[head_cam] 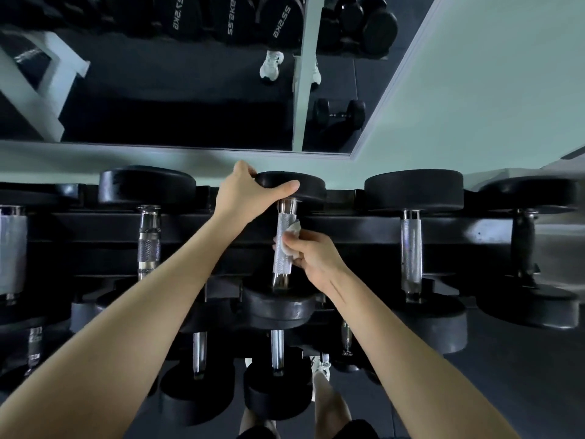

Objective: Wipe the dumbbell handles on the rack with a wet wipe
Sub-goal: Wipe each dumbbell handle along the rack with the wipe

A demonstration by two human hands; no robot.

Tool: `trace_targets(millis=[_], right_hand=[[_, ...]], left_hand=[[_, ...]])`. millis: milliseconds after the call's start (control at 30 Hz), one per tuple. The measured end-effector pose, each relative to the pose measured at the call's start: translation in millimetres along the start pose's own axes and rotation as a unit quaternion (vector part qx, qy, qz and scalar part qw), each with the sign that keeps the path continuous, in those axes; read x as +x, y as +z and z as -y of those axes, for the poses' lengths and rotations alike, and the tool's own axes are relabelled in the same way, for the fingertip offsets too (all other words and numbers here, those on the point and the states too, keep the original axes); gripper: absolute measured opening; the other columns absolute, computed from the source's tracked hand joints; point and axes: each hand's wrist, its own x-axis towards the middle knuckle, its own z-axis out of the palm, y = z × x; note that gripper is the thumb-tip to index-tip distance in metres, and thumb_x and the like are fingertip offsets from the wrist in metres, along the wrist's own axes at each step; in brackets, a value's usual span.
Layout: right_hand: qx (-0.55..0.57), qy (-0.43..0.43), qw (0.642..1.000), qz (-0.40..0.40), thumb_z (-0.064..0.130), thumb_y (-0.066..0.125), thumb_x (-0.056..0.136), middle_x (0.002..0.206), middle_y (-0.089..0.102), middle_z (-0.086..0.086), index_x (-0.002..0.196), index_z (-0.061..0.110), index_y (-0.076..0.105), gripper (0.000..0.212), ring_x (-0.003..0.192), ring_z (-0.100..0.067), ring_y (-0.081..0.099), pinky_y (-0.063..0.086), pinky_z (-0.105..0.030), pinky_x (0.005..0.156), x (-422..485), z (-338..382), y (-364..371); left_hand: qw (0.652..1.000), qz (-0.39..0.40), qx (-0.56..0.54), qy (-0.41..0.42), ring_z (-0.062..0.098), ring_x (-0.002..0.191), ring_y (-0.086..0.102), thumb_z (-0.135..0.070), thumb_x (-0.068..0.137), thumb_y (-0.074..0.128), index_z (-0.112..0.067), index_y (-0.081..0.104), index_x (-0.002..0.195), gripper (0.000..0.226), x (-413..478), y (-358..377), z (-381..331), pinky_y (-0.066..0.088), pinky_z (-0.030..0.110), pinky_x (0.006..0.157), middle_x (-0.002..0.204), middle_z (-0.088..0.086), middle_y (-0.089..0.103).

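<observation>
Left grip (250, 191) clasping dumbbell head (304, 185), right grip (313, 256) pinching wet wipe (294, 228) against handle (282, 239), mirrored 22.5KG label (281, 22)

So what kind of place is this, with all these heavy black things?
Most likely a gym's weights area: dumbbells sit in rows on a black rack, and a wall mirror behind reflects more weights marked in kg.

A single wide-angle camera sits on the person's head, facing forward and steeply down over the dumbbell rack (348, 228). It is close: both forearms enter from 6 o'clock, and the left hand (247, 191) and right hand (313, 256) meet near centre. The rack's top tier runs from 9 to 3 o'clock; a wall mirror (177, 99) fills 12 o'clock.
</observation>
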Motion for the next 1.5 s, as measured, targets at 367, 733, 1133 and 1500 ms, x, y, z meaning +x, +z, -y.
trace_targets(millis=[367, 733, 1133, 1500], right_hand=[[-0.095, -0.059, 0.986, -0.123, 0.009, 0.067, 0.082, 0.067, 0.059, -0.006, 0.072, 0.003, 0.065, 0.012, 0.067, -0.014, 0.057, 0.048, -0.025, 0.068, -5.5, -2.3, 9.9], [-0.179, -0.121, 0.962, -0.169, 0.023, 0.071, 0.083, 0.055, 0.052, 0.008, 0.058, 0.018, 0.051, 0.032, 0.054, -0.007, 0.048, 0.038, -0.022, 0.055, 1.5, 1.1, 30.1], [-0.278, -0.089, 0.953, -0.085, 0.021, 0.074, 0.079, 0.055, 0.054, 0.008, 0.062, 0.007, 0.059, 0.026, 0.052, -0.003, 0.051, 0.036, -0.010, 0.046, -16.8, -24.1, 14.6], [-0.291, -0.119, 0.943, -0.108, 0.016, 0.073, 0.080, 0.067, 0.063, -0.001, 0.076, 0.001, 0.064, 0.018, 0.065, -0.013, 0.060, 0.045, -0.018, 0.058, -24.7, -18.4, 6.9]], left_hand=[[0.978, 0.035, -0.205, -0.025, 0.008, 0.090, 0.062, -0.040, 0.077, 0.073, -0.018, 0.062, 0.099, 0.033, 5.5, 4.2, 41.1, 0.045, 0.015, 0.073, 0.095, -0.006, 0.065], [0.995, -0.011, 0.099, 0.023, 0.015, 0.061, 0.042, -0.063, 0.063, 0.073, -0.012, 0.049, 0.083, 0.060, 2.7, -6.6, -4.9, 0.037, 0.030, 0.055, 0.074, 0.004, 0.049], [1.000, 0.011, 0.015, 0.005, 0.010, 0.088, 0.049, -0.062, 0.060, 0.077, -0.013, 0.057, 0.104, 0.069, 12.3, -19.9, 15.7, 0.037, 0.024, 0.072, 0.088, -0.013, 0.051], [1.000, 0.006, 0.013, 0.012, 0.005, 0.074, 0.049, -0.062, 0.060, 0.076, -0.009, 0.060, 0.101, 0.069, 11.5, -17.8, 15.1, 0.047, 0.029, 0.074, 0.085, -0.010, 0.056]])
